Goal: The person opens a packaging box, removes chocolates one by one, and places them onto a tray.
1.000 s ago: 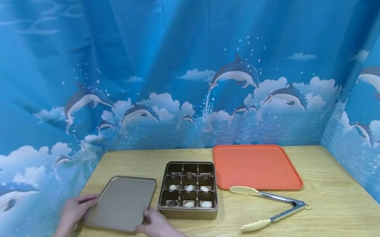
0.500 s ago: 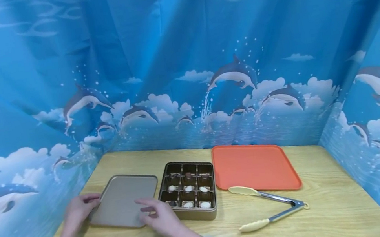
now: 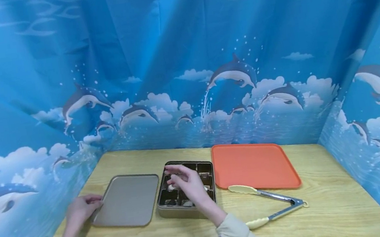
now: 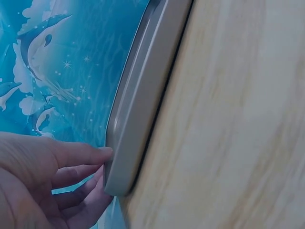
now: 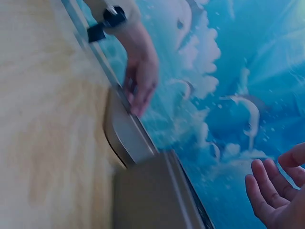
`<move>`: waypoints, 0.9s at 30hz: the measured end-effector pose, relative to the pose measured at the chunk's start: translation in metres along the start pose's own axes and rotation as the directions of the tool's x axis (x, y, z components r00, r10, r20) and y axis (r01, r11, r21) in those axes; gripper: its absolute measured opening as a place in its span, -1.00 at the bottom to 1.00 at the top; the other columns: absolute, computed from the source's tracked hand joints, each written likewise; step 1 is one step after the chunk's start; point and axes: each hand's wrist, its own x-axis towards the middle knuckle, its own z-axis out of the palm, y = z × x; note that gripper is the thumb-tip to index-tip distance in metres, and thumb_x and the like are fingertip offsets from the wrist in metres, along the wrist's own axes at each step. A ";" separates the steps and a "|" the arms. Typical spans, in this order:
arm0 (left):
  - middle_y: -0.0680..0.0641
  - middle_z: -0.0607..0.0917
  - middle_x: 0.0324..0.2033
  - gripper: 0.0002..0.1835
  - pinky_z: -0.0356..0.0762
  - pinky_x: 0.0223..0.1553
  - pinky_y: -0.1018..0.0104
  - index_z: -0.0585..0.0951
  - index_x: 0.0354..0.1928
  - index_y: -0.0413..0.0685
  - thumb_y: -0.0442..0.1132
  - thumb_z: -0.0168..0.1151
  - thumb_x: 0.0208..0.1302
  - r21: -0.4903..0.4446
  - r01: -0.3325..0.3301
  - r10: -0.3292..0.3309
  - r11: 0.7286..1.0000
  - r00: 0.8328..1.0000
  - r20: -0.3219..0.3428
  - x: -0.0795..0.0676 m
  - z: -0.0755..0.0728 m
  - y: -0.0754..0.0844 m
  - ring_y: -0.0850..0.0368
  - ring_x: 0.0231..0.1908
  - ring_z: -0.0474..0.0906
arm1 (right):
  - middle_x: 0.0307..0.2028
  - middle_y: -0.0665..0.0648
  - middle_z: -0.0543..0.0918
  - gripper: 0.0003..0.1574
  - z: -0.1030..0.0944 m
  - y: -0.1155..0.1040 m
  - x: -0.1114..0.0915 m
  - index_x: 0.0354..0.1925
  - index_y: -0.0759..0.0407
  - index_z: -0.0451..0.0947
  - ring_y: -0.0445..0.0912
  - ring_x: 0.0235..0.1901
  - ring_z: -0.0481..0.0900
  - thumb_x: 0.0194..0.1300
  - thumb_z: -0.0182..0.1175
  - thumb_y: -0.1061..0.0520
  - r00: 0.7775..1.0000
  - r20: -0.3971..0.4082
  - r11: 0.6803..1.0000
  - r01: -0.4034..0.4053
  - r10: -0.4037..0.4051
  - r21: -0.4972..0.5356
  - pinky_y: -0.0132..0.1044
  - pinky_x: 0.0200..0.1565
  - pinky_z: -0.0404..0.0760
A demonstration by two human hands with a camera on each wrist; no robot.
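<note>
A flat bronze-brown tin lid (image 3: 125, 201) lies on the left of the table. My left hand (image 3: 81, 209) holds its left edge, and the left wrist view shows curled fingertips (image 4: 107, 153) at the lid's corner. Just right of it stands a matching brown tin box (image 3: 176, 212) with a dark divided insert. White rounded pieces (image 3: 171, 187) and dark ones sit in its compartments. My right hand (image 3: 191, 185) is over the box with loosely bent fingers and nothing in them, hiding several compartments. In the right wrist view the fingers (image 5: 259, 191) are spread beside the box.
An orange-red tray (image 3: 253, 166) lies right of the box at the back. Spread tongs (image 3: 278, 198) with cream tips lie in front of it, one tip partly behind my right sleeve. A blue dolphin-print curtain (image 3: 183, 64) stands behind the table (image 3: 338, 195).
My right hand has let go of the lid's right side and moved right, over the box. The lid has turned slightly and shifted a little right, with my left hand staying at its edge.
</note>
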 end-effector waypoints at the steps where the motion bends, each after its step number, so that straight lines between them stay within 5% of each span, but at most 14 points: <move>1: -0.29 0.78 -0.23 -0.68 0.61 -0.23 0.01 0.70 -0.06 -0.37 -0.23 0.33 0.28 -0.002 0.003 -0.003 1.000 1.000 0.003 0.000 0.000 0.001 -0.34 -0.15 0.66 | 0.12 0.42 0.63 -0.57 -0.006 -0.001 0.001 0.28 0.35 0.50 0.24 -0.06 0.70 0.51 0.10 0.30 1.000 -0.012 1.000 -0.001 0.001 -0.005 0.07 0.03 0.70; 5: -0.36 0.75 -0.13 -0.64 0.63 -0.15 -0.10 0.65 0.03 -0.40 -0.23 0.27 0.35 0.011 -0.012 0.012 1.000 1.000 0.000 0.002 -0.001 0.006 -0.37 -0.11 0.65 | 0.13 0.44 0.63 -0.56 -0.030 -0.006 0.003 0.29 0.34 0.49 0.24 -0.06 0.70 0.51 0.11 0.29 0.998 -0.064 1.000 0.012 -0.012 -0.012 0.05 0.03 0.71; 11: -0.41 0.70 -0.01 -0.59 0.57 0.04 -0.25 0.57 0.15 -0.44 -0.20 0.17 0.48 -0.009 -0.148 0.147 0.989 0.987 -0.069 0.008 0.003 0.025 -0.39 -0.02 0.64 | 0.12 0.45 0.62 -0.57 -0.064 -0.014 0.003 0.27 0.34 0.51 0.15 -0.08 0.71 0.49 0.12 0.30 0.987 -0.159 1.000 0.023 -0.025 -0.014 0.15 0.06 0.67; 19: -0.47 0.58 0.16 -0.47 0.57 0.12 -0.24 0.44 0.34 -0.40 -0.07 -0.02 0.61 -0.144 -0.281 0.264 0.949 0.956 -0.128 0.015 0.019 0.066 -0.41 0.12 0.56 | 0.18 0.36 0.61 -0.54 -0.115 -0.024 -0.009 0.32 0.21 0.50 -0.18 -0.08 0.70 0.50 0.14 0.26 0.977 -0.213 0.992 -0.003 -0.024 -0.127 -0.25 0.01 0.71; 25: -0.43 0.45 0.33 -0.44 0.54 0.12 -0.30 0.36 0.44 -0.29 -0.03 -0.06 0.63 -0.154 -0.367 0.359 0.917 0.930 -0.080 0.019 0.031 0.100 -0.40 0.04 0.63 | 0.27 0.22 0.57 -0.45 -0.158 -0.025 -0.029 0.40 0.09 0.43 0.07 0.19 0.58 0.51 0.18 0.11 0.985 -0.164 0.948 -0.008 -0.047 -0.320 -0.32 0.09 0.65; 27: -0.41 0.37 0.39 -0.42 0.43 0.24 -0.32 0.32 0.46 -0.29 -0.02 -0.09 0.63 -0.136 -0.395 0.391 0.909 0.919 -0.052 0.020 0.038 0.110 -0.42 0.16 0.54 | 0.28 0.18 0.56 -0.41 -0.173 -0.023 -0.036 0.42 0.05 0.40 0.10 0.22 0.55 0.51 0.19 0.06 0.989 -0.134 0.923 0.002 -0.058 -0.385 -0.33 0.11 0.64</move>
